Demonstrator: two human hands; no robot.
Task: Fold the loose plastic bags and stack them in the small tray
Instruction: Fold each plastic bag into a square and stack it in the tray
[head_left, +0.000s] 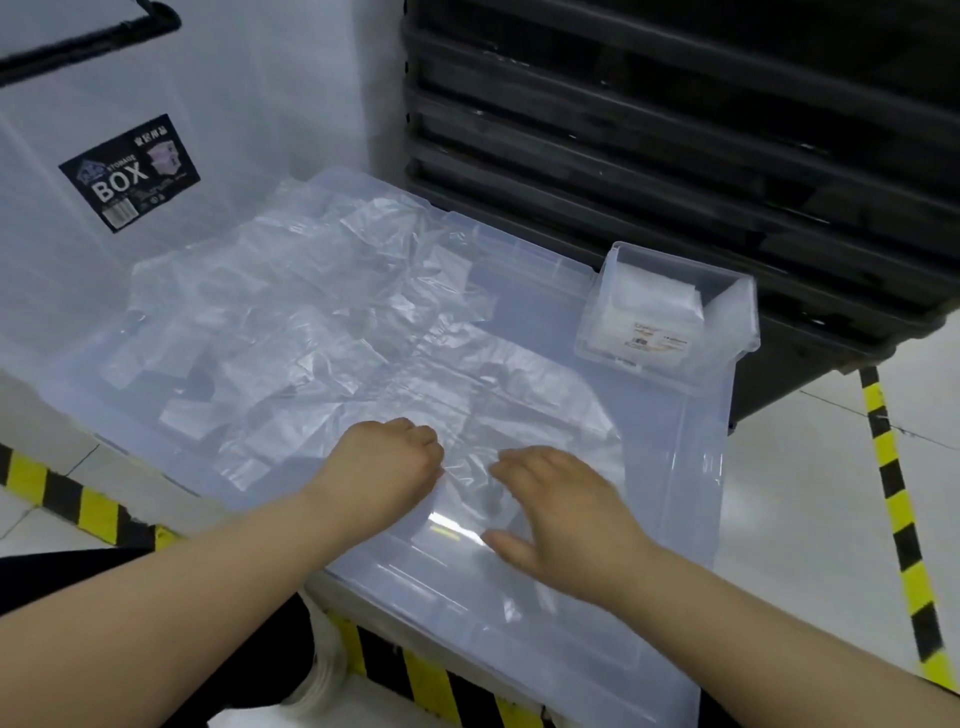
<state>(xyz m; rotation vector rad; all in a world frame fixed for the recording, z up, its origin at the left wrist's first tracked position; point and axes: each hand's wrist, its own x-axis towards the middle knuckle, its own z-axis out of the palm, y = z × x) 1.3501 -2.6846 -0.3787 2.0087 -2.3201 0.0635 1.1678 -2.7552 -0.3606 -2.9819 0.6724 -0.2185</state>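
Below, clear lid (675, 483) as worktop, left hand (387, 462), grip pinching plastic bag (467, 415), right hand (566, 519) pressing flat — hazard-striped floor (810, 499).

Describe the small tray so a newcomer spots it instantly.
Find the large translucent storage-box lid lying flat before the stacked black crates. At its far right corner sits a small clear rectangular plastic tray. Unlike the crumpled loose bags spread over the lid, it holds a neat folded stack.
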